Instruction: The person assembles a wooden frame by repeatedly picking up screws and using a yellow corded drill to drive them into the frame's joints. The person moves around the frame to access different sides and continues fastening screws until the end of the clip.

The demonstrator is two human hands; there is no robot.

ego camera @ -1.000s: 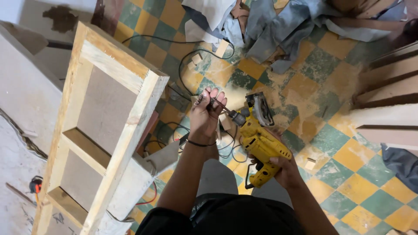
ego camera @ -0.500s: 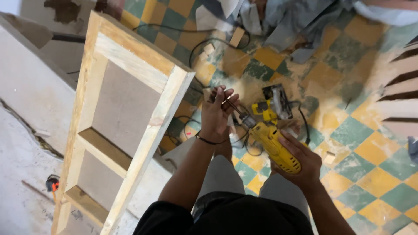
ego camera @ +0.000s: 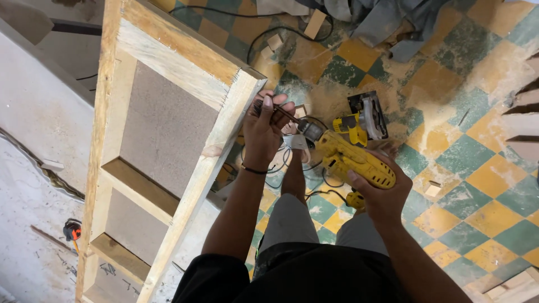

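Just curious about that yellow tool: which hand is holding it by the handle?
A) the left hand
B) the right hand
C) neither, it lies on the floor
B: the right hand wraps the handle of the yellow power saw, while the left hand pinches something thin at its front end.

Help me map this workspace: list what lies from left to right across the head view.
Orange tape measure → wooden frame → left hand → yellow power saw → small wood block

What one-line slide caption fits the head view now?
Right hand grips a yellow power tool; left hand pinches its front end beside a wooden frame.
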